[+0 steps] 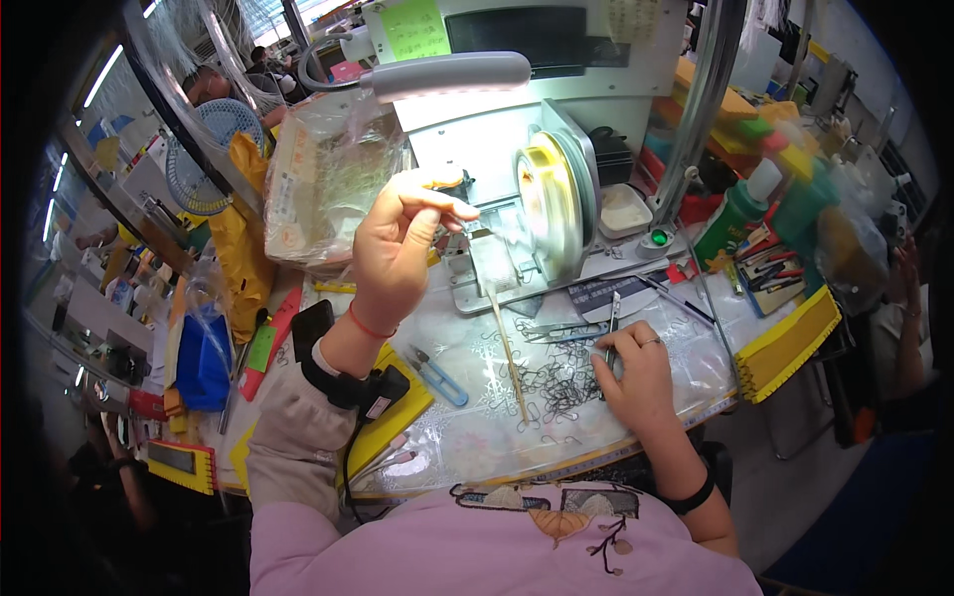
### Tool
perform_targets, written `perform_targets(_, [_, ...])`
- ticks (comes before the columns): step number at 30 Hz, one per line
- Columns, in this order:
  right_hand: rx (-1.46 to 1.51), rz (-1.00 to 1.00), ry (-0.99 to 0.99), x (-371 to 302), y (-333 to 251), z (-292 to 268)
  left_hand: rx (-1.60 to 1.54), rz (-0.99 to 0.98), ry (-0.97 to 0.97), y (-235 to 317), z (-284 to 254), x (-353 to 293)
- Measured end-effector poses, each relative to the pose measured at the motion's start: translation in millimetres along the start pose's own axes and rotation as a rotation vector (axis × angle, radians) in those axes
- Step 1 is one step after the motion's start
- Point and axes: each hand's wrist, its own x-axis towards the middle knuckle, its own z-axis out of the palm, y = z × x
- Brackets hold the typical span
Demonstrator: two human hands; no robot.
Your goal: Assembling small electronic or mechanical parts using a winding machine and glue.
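Note:
My left hand [393, 248] is raised in front of a small bench machine [497, 260], thumb and forefinger pinched together close to its metal head. What the pinch holds, if anything, is too small to make out. Beside it stands a large yellow and white spool [549, 204]. My right hand [636, 375] rests on the tabletop with its fingers closed around a slim metal tool [613, 316] that points away from me. Left of that hand lies a loose pile of small dark wire hooks [564, 385]. A thin tan stick [508, 353] reaches from the machine towards the pile.
Blue-handled cutters [437, 375] lie left of the hooks, and scissors-like metal tools [564, 329] behind them. A lamp [452, 75] hangs above the machine. A plastic-wrapped box [323, 184] stands left, a green bottle [733, 214] and pen tray [770, 273] right. Other people are at the sides.

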Motion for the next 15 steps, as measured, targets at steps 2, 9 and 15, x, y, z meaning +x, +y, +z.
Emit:
perform_targets(2, [-0.006, 0.006, 0.007, -2.1, 1.3, 0.8, -0.002, 0.012, -0.007, 1.1, 0.8, 2.6])
perform_targets(9, [-0.301, 0.041, 0.052, -3.2, -5.1, -5.3, 0.792, 0.131, -0.044, -4.2, -2.8, 9.1])
perform_targets(15, [-0.412, 0.06, 0.003, 18.3, 16.4, -37.0, 0.839, 0.04, -0.151, 6.9, -12.2, 16.4])
